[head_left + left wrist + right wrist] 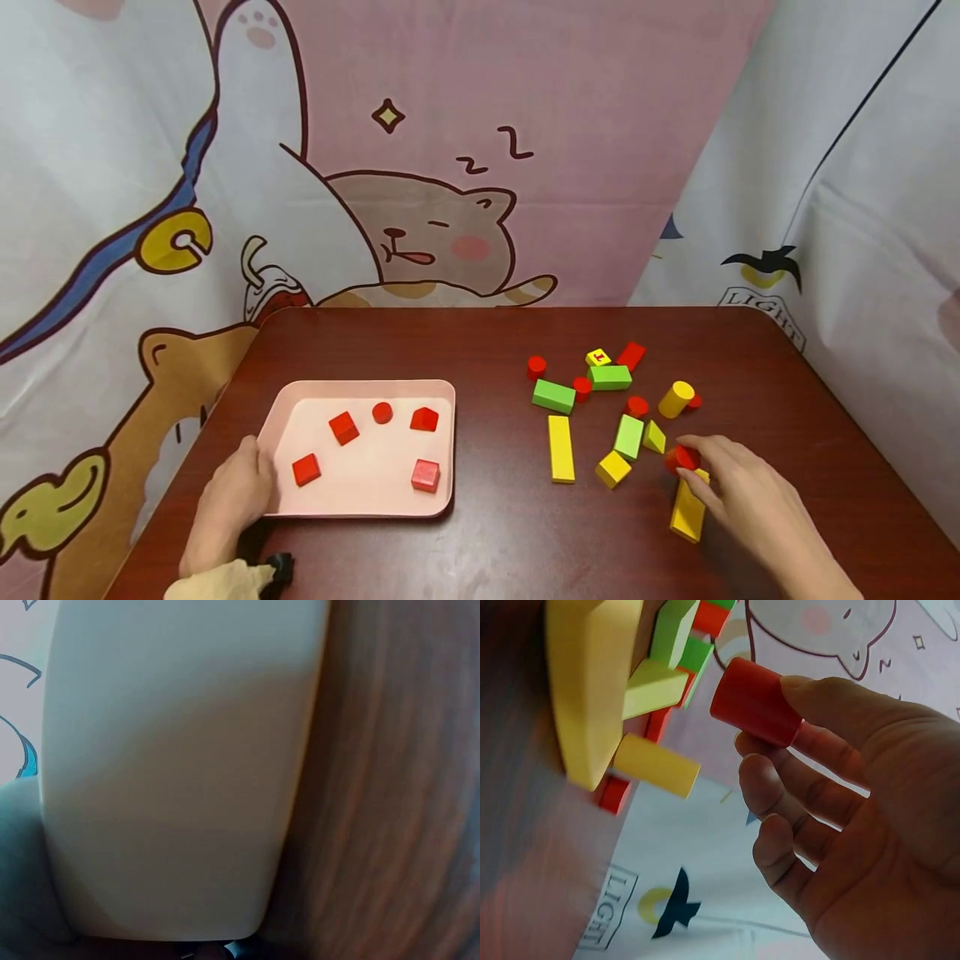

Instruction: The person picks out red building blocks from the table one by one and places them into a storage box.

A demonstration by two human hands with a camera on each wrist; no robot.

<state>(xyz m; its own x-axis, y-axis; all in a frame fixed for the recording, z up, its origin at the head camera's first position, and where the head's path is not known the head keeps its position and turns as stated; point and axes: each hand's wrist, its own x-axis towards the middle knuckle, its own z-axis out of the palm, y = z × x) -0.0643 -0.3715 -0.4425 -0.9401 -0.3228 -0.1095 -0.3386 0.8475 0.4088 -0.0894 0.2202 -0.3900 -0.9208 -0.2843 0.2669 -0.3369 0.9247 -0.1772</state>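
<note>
My right hand (757,500) pinches a red cylinder (681,459) above the upper end of a yellow block (687,510). In the right wrist view the red cylinder (754,702) sits between the thumb and fingers of my right hand (855,787). My left hand (235,492) grips the left side of a pink tray (360,505), its fingers partly hidden. Inside the tray lie several red blocks, among them a cube (425,476) and a short cylinder (382,412). The tray (180,772) fills much of the left wrist view.
Right of the tray lie a long yellow block (561,449), green blocks (553,396), a yellow cylinder (677,400), a yellow triangle (654,437), a yellow cube (613,469) and several red pieces (536,367). A printed cloth (585,208) hangs behind the table (495,550).
</note>
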